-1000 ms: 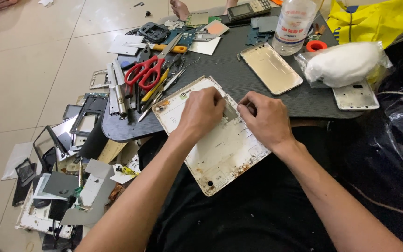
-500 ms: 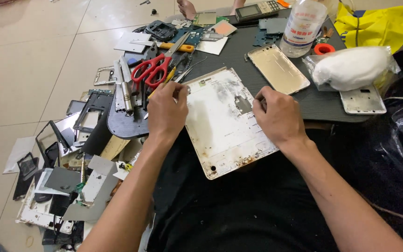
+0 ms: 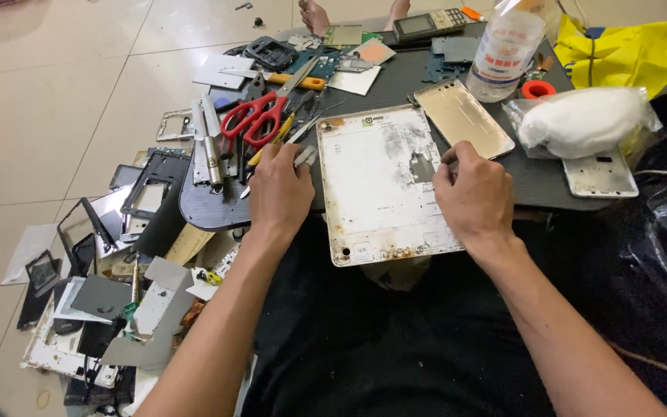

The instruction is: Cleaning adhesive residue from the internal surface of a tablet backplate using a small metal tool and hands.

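- Since the earlier frame the left hand point(image 3: 278, 194) has come off the tablet back shell point(image 3: 384, 185) and now sits at the shell's left edge, over the dark work board point(image 3: 218, 208); the shell lies squarer to the person than it did.
- Left fingers are curled together near a small grey metal piece point(image 3: 305, 157) at their tips; whether they pinch it I cannot tell.
- Right hand point(image 3: 474, 194) rests on the shell's right side, fingers bent and close together, fingertips point(image 3: 448, 158) touching the grey patch point(image 3: 421, 166) on the shell's inner face, with nothing clamped between them.
- White and stained with rust-brown marks along its edges, the shell lies flat, its far part on the board and its near end overhanging the person's dark-clothed lap.
- Just far-right of the shell lies a gold phone back cover point(image 3: 463, 117), flat on the board.
- Red-handled scissors point(image 3: 255, 117) lie far-left of the left hand, beside a yellow-handled tool point(image 3: 293, 80) and loose metal parts.
- A clear plastic bottle point(image 3: 505, 51) stands at the far right, with a small red ring point(image 3: 537, 89) beside it and a white wad in a clear bag point(image 3: 580, 120) further right.
- A white phone frame point(image 3: 600, 174) lies at the board's right edge.
- On the tiled floor to the left sits a heap of broken screens and frames point(image 3: 94, 286).
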